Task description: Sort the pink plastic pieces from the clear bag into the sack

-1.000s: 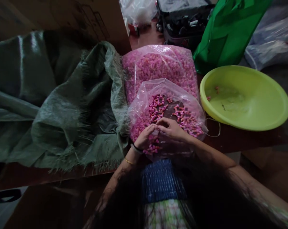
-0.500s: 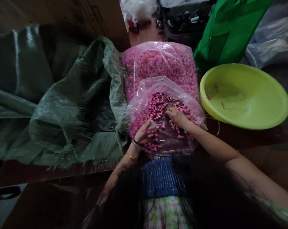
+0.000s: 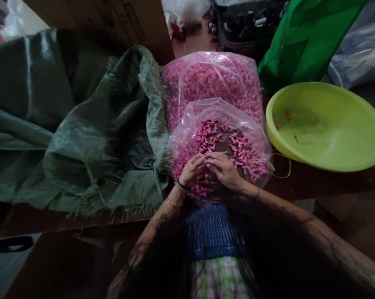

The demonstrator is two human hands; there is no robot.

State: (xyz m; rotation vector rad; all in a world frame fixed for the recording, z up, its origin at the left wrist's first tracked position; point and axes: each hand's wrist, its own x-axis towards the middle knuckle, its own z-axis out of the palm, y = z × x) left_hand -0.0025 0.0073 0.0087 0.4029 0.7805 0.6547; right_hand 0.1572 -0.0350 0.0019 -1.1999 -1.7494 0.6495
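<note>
My left hand [image 3: 192, 170] and my right hand [image 3: 221, 167] meet fingertip to fingertip over an open clear plastic bag [image 3: 203, 109]. A small pink piece shows between the fingertips, and both hands look closed on it. Loose pink pieces [image 3: 248, 155] with orange-brown stems lie inside the bag, to the left and right of a dark bare patch. Behind it sits a larger clear bag [image 3: 212, 74] full of similar pink pieces.
A yellow-green basin [image 3: 333, 124] with a few pink bits stands at the right. Green woven sacking [image 3: 78, 137] covers the left. Behind are a cardboard box [image 3: 106, 20], a green bag [image 3: 312, 41] and a dark container [image 3: 246, 33].
My right hand has come left and toward me from the loose pieces to meet my left hand. My left hand's fingers have closed. The view has shifted slightly.
</note>
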